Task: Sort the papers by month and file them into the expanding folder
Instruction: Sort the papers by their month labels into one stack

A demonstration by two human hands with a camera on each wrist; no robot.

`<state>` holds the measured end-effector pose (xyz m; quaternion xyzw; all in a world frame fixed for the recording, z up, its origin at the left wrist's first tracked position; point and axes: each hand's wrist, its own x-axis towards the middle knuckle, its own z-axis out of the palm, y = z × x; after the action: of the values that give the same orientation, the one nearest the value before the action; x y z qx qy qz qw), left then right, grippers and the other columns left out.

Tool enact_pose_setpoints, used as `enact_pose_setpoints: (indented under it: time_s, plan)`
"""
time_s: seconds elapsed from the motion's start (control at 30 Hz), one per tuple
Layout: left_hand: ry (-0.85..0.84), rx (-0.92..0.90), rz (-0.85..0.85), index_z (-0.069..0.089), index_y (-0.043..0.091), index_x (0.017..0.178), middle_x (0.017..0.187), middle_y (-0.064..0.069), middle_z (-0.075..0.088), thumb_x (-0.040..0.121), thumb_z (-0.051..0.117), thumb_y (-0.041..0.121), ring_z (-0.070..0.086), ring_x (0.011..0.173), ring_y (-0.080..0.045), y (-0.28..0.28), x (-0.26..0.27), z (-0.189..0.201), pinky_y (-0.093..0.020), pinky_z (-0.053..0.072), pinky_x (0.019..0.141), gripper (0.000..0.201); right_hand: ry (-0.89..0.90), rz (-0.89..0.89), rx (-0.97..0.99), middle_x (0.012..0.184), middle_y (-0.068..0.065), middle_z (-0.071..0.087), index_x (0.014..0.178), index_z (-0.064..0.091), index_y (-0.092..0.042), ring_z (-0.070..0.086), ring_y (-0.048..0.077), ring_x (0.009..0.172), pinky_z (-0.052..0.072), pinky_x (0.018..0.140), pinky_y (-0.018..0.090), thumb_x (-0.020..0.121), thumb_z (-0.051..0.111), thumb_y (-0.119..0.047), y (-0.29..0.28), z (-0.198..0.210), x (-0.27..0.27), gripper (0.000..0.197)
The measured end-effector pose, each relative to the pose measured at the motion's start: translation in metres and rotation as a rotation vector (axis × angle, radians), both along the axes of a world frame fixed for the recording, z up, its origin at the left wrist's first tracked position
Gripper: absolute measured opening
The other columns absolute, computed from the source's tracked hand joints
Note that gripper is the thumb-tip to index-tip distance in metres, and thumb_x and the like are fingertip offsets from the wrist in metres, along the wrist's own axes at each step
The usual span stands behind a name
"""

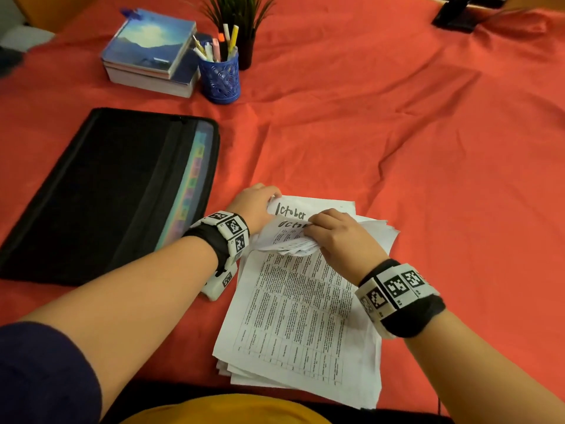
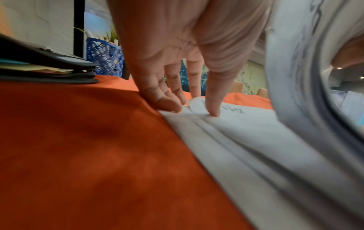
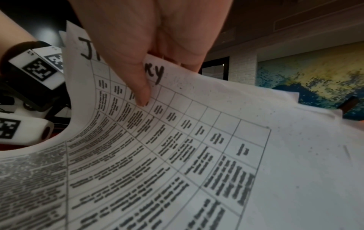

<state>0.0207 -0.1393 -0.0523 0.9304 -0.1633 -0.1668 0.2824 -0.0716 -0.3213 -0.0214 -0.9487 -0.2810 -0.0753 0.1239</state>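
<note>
Fingers of the right hand [image 1: 342, 237] grip curled-back papers [image 1: 293, 240]; left fingertips [image 2: 213, 111] press a sheet [image 1: 312, 209] marked "October".

cloth: a wrinkled orange-red cloth [image 1: 397, 117] is spread over the counter
books: two books [image 1: 149, 53] are stacked at the far left
pen cup: a blue lattice cup [image 1: 219, 78] filled with pens is set just right of the books
plant: a dark-potted plant [image 1: 241, 29] is placed behind the cup
</note>
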Motion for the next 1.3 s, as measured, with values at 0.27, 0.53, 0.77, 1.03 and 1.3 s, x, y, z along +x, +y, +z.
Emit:
enact_pose_setpoints:
  time_s: [0.27,0.53,0.77,1.03,1.3]
  plan:
    - [-0.093,0.039,0.025,0.059,0.020,0.096,0.102,0.003,0.059,0.078,0.065,0.009,0.057,0.089,-0.019,0.002,0.004,0.001,-0.028,0.044,0.074,0.022,-0.025,-0.105,0.016,0.087,0.012,0.066,0.085,0.070,-0.004,0.063,0.031,0.069,0.055,0.059,0.038,0.062,0.074,0.009,0.008,0.000,-0.014,0.027]
    - [-0.022,-0.137,0.008,0.068,0.014,0.085,0.083,0.000,0.067,0.084,0.063,0.012,0.058,0.078,-0.013,0.009,0.007,0.012,-0.026,0.048,0.074,0.006,0.081,-0.235,0.052,0.109,0.019,0.061,0.085,0.067,-0.002,0.064,0.035,0.079,0.055,0.064,0.042,0.076,0.047,-0.002,0.014,-0.004,-0.024,0.022]
    - [-0.131,-0.326,-0.017,0.077,0.021,0.082,0.115,0.011,0.061,0.077,0.073,0.016,0.053,0.110,-0.008,0.022,-0.003,0.022,-0.023,0.036,0.097,0.008,0.157,-0.280,0.048,0.134,0.026,0.047,0.079,0.064,0.000,0.064,0.038,0.079,0.054,0.063,0.042,0.071,0.056,0.008,0.014,-0.004,-0.013,0.014]
    - [0.137,-0.415,-0.030,0.072,0.017,0.097,0.100,0.002,0.068,0.087,0.064,0.017,0.061,0.097,-0.009,0.028,-0.003,0.023,-0.020,0.045,0.088,0.012,-0.042,-0.294,-0.055,0.081,-0.008,0.067,0.080,0.069,-0.018,0.045,0.021,0.087,0.035,0.084,0.037,0.076,0.042,-0.016,0.018,0.001,-0.020,0.027]
    - [0.030,0.040,-0.115,0.063,0.018,0.112,0.120,-0.003,0.052,0.084,0.062,0.016,0.051,0.108,-0.019,0.009,0.011,0.017,-0.027,0.038,0.089,0.029,0.028,-0.263,-0.008,0.083,0.002,0.066,0.081,0.068,-0.012,0.059,0.027,0.072,0.046,0.075,0.035,0.074,0.038,-0.013,0.023,-0.004,-0.023,0.032]
